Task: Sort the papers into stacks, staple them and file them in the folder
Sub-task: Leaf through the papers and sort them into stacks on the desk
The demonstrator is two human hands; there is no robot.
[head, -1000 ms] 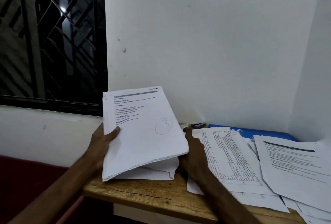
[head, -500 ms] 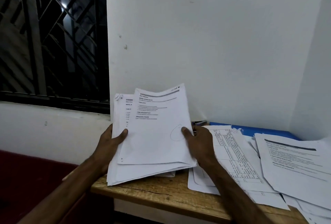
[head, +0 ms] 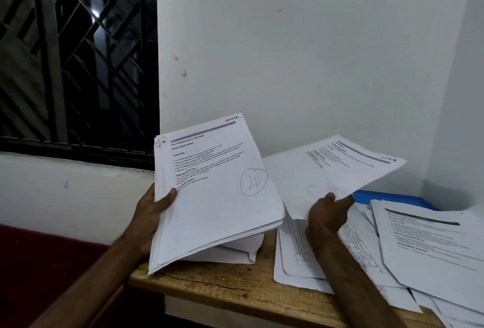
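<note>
I pinch one sheet point(head: 340, 170) in my right hand point(head: 327, 215), lifted above the table's point(head: 209, 288) middle. My left hand point(head: 154, 212) grips the thick stack point(head: 217, 196) over its left front corner. I'm at sorting: next, this sheet probably needs laying down with its own kind.

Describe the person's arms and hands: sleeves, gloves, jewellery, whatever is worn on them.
Both are bare. The left hand and right hand wear no gloves, and no ring shows on the fingers in view. The left forearm and right forearm are uncovered down to the picture's lower edge: no sleeve, watch or bracelet shows. The light is dim, so a thin band could go unseen.
</note>
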